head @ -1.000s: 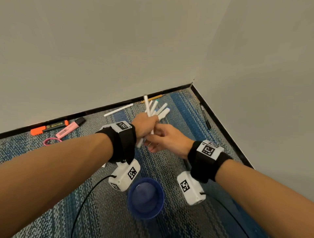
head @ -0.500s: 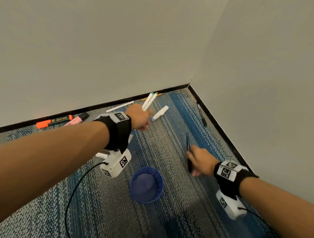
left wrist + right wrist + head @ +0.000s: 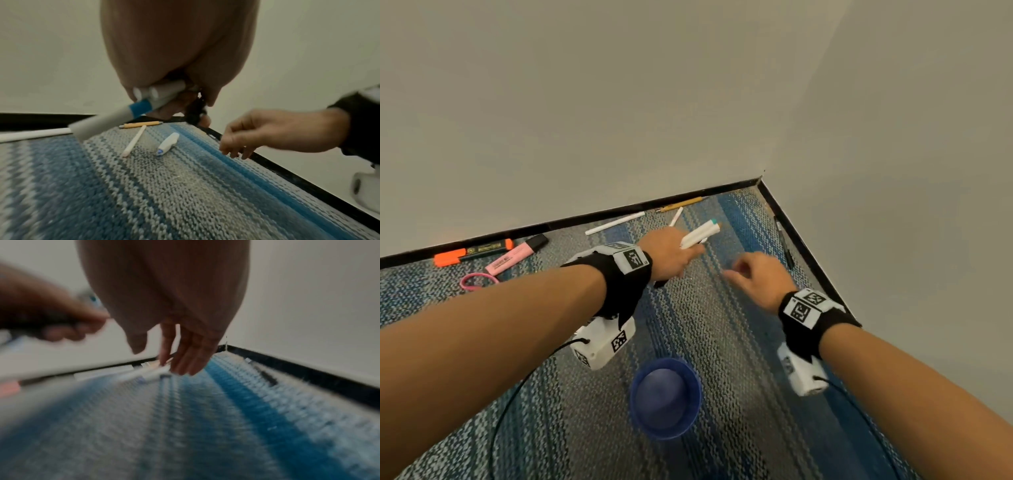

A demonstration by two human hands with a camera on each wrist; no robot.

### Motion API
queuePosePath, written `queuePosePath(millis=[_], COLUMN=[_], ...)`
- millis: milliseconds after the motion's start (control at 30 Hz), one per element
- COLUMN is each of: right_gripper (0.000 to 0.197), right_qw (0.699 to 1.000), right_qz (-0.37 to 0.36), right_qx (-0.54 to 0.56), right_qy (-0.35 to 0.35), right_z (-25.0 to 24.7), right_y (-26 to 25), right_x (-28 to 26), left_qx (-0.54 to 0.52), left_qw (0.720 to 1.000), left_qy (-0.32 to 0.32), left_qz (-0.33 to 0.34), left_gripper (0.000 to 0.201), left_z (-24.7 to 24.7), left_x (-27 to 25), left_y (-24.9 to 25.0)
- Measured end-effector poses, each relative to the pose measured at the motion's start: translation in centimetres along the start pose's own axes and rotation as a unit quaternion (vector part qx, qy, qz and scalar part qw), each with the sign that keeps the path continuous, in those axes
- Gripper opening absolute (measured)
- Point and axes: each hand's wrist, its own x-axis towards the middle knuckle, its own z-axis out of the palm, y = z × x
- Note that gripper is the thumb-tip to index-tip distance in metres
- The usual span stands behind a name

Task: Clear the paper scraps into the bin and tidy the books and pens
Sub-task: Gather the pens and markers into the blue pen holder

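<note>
Loose pens on carpet near the 12 o'clock skirting: short white marker [image 3: 167, 143], thin white pen [image 3: 133, 140]. Left hand [image 3: 669, 253] clamped on marker bundle [image 3: 700, 234]; right hand [image 3: 755, 279] empty, fingers apart, reaching. Risk: overfull left grip spills bundle; blue cup [image 3: 666, 397] at 6 o'clock could tip

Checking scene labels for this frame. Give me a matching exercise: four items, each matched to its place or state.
Items:
1. white markers
2. right hand
3. orange highlighter
4. blue cup

Places or states:
A. standing on the carpet between the two forearms
B. lying by the baseboard, next to the pink highlighter
C. gripped as a bundle in the left hand
D. holding nothing, fingers relaxed above the carpet

Pairs: 1-C, 2-D, 3-B, 4-A
</note>
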Motion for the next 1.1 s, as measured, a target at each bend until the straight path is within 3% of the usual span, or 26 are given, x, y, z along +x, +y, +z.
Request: queuePosePath(millis=[67,200,267,367,467,567,633,733,800,900,933,1000,1100], right_gripper=[0.036,0.065,0.056,0.027,0.025,0.029,0.029,0.024,0.024,0.025,0.023,0.017,0.020], right_qw=[0.992,0.979,0.980,0.979,0.976,0.970,0.967,0.955,0.928,0.882,0.877,0.897,0.956], right_qz=[0.054,0.110,0.106,0.089,0.157,0.190,0.139,-0.005,-0.066,-0.122,-0.132,-0.164,-0.227], right_qx=[-0.114,-0.174,-0.169,-0.179,-0.116,0.019,0.132,0.290,0.367,0.454,0.459,0.394,0.102], right_qy=[0.007,0.000,0.011,0.042,0.098,0.151,0.167,0.062,-0.019,-0.040,-0.057,-0.116,-0.157], right_z=[0.3,0.9,1.4,2.0,2.2,2.2,2.2,2.0,1.8,1.3,1.2,1.0,0.8], right_y=[3.2,8.2,9.4,9.6,9.2,6.8,3.0,-4.5,-9.7,-15.8,-17.2,-19.5,-22.0], right_x=[1.4,4.2,5.0,5.3,5.4,5.4,5.5,5.3,4.9,4.4,4.3,4.1,4.1], left_qx=[-0.019,-0.105,-0.090,-0.047,-0.081,-0.204,-0.286,-0.329,-0.339,-0.308,-0.301,-0.254,-0.136], left_qw=[1.000,0.992,0.993,0.993,0.984,0.959,0.938,0.924,0.920,0.924,0.923,0.932,0.948], left_qy=[-0.009,-0.030,-0.034,-0.035,0.011,0.055,0.080,0.117,0.138,0.189,0.204,0.225,0.236], left_qz=[-0.019,-0.067,-0.075,-0.105,-0.156,-0.186,-0.179,-0.154,-0.138,-0.129,-0.126,-0.127,-0.165], left_gripper=[0.038,0.027,0.016,0.029,0.040,0.041,0.041,0.036,0.041,0.049,0.041,0.021,0.019], left_z=[-0.1,1.1,1.7,1.5,0.7,-0.3,-1.2,-2.8,-4.0,-6.1,-6.8,-8.3,-10.7], left_x=[0.9,2.1,2.2,2.0,1.8,1.3,0.8,-0.3,-1.5,-4.1,-5.1,-7.1,-10.5], left_y=[-1.4,-4.0,-5.0,-6.0,-6.7,-6.7,-6.4,-5.7,-5.2,-5.1,-5.3,-6.3,-8.0])
